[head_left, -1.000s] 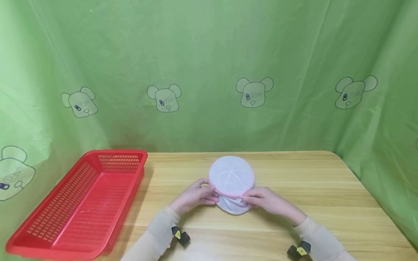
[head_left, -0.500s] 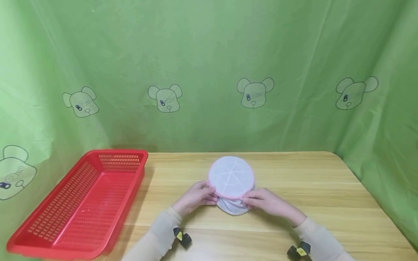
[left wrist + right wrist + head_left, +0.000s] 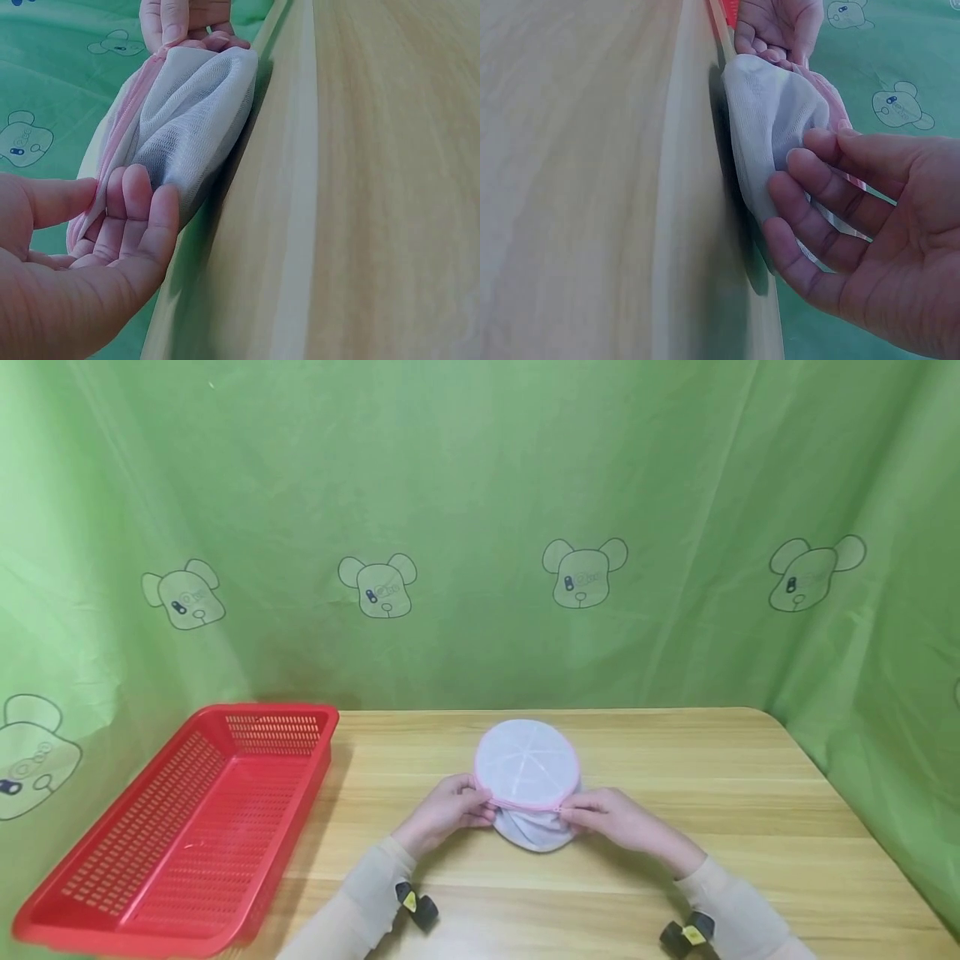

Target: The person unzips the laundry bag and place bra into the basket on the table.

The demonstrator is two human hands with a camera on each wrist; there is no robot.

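At the head view's lower centre, the left hand [image 3: 447, 812] and right hand [image 3: 615, 820] pinch a pale mesh bag [image 3: 527, 764] by its pink edge [image 3: 525, 808], contents hidden; a red basket [image 3: 217, 827] occupies the lower left.

Looks like a makeshift filming booth, judging from green curtain [image 3: 465, 460] printed with cartoon animal heads [image 3: 584, 578], hung behind and on both sides of a wood-grain table [image 3: 750, 827], plus black gadgets [image 3: 426, 913] strapped at both sleeves [image 3: 367, 893]. Could sit inside a home, lab or office; can't tell which past the curtain.
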